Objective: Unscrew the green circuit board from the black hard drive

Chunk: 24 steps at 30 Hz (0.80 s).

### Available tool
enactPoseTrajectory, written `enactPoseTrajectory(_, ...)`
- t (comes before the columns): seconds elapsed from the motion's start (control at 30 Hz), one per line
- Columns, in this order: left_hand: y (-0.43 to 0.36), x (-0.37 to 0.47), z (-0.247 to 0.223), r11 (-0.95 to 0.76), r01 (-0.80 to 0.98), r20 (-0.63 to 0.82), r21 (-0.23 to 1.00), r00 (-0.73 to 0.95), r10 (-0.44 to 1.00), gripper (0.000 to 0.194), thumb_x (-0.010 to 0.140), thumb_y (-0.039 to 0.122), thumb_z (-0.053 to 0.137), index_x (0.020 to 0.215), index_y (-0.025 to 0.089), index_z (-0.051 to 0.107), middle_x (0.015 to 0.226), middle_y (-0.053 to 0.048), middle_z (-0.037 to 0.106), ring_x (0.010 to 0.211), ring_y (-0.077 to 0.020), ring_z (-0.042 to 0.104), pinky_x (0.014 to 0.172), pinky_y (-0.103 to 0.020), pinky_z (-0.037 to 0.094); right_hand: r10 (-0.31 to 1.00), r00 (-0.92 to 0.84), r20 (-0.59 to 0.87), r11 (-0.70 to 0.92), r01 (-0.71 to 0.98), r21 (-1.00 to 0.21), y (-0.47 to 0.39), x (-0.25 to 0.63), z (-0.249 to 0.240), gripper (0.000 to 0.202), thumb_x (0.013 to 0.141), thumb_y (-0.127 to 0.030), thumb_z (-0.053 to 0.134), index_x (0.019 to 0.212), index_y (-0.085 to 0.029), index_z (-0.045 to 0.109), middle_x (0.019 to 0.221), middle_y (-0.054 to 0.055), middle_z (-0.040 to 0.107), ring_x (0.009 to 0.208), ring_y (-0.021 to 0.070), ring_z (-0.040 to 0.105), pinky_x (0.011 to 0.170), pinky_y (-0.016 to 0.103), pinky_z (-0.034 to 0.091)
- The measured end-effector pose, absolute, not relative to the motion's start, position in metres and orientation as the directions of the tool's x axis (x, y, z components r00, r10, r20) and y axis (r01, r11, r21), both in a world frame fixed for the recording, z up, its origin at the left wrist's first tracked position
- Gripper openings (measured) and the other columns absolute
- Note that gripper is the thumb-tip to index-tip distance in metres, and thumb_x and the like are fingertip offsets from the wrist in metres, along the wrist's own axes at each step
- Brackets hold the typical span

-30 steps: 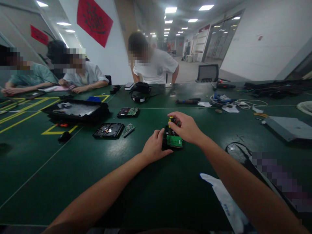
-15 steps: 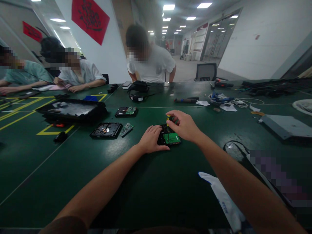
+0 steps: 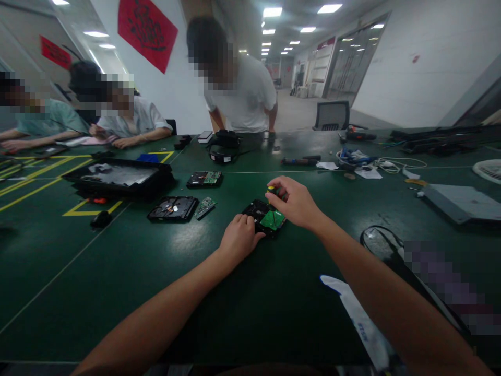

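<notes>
A black hard drive (image 3: 256, 210) with a green circuit board (image 3: 271, 220) lies on the dark green table, turned at an angle. My left hand (image 3: 239, 236) grips its near left edge, fingers curled on top and thumb along the near side. Above the board, my right hand (image 3: 294, 201) holds a yellow and black screwdriver (image 3: 271, 192) upright between thumb and fingers. The screwdriver's shaft points down at the green board; whether its tip sits in a screw is too small to tell.
To the left lie an opened drive (image 3: 173, 209), a loose circuit board (image 3: 205, 207), another drive (image 3: 204, 179) and a black tray (image 3: 121, 177). A metal box (image 3: 464, 201) and a white glove (image 3: 362, 318) are at right. A person (image 3: 246, 94) leans over the far edge.
The drive has turned, showing more of its black left part. My left hand has shifted down and its fingers have curled. The person across the table leans further forward.
</notes>
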<state>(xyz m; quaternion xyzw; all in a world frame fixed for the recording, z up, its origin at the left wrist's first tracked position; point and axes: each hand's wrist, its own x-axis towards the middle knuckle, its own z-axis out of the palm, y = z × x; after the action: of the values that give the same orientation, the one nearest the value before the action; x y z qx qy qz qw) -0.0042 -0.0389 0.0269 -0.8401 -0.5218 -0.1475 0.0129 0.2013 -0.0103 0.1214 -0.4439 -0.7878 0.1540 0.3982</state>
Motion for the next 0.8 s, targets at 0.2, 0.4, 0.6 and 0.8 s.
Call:
enactPoseTrajectory(0.2, -0.037, 0.004, 0.054, -0.442, 0.855, 0.330, 0.272, 0.348, 0.877, 0.076, 0.078, 0.063, 0.080, 0.130, 0.014, 0.055, 0.118, -0.021, 0.070, 0.113, -0.0411, 0.065, 0.095, -0.056, 0.055, 0.862, -0.250, 0.442, 0.505, 0.507, -0.699, -0.010, 0.207, 0.116, 0.028, 0.088, -0.042, 0.072, 0.105, -0.021, 0.062, 0.094, 0.003, 0.070, 0.073, 0.0161, 0.061, 0.068, 0.032, 0.048)
enactPoseTrajectory(0.4, -0.016, 0.019, 0.093, -0.649, 0.574, 0.530, 0.499, 0.389, 0.753, 0.077, 0.087, 0.029, 0.077, 0.153, 0.026, 0.037, 0.130, -0.009, 0.069, 0.111, -0.0251, 0.071, 0.098, -0.040, 0.057, 0.882, -0.257, 0.396, 0.471, 0.424, -0.774, -0.006, 0.207, 0.109, 0.037, 0.084, -0.049, 0.076, 0.102, -0.021, 0.060, 0.084, 0.000, 0.066, 0.069, 0.0147, 0.058, 0.063, 0.030, 0.047)
enactPoseTrajectory(0.6, -0.007, 0.024, 0.090, -0.689, 0.582, 0.595, 0.433, 0.389, 0.703, 0.046, 0.095, 0.022, 0.064, 0.140, 0.023, 0.056, 0.125, -0.007, 0.073, 0.102, -0.0207, 0.073, 0.094, -0.033, 0.058, 0.899, -0.283, 0.334, 0.413, 0.295, -0.861, -0.008, 0.216, 0.111, 0.037, 0.082, -0.045, 0.080, 0.104, -0.021, 0.063, 0.093, 0.003, 0.071, 0.080, 0.0173, 0.066, 0.072, 0.034, 0.054)
enactPoseTrajectory(0.8, -0.007, 0.021, 0.089, -0.680, 0.578, 0.566, 0.451, 0.404, 0.719, 0.051, 0.096, 0.032, 0.066, 0.143, 0.022, 0.051, 0.107, -0.006, 0.073, 0.088, -0.0195, 0.071, 0.082, -0.032, 0.058, 0.950, -0.238, 0.202, 0.277, 0.341, -0.898, -0.005, 0.247, 0.081, 0.040, 0.089, -0.048, 0.073, 0.113, -0.017, 0.066, 0.107, 0.010, 0.073, 0.088, 0.0185, 0.069, 0.077, 0.036, 0.056)
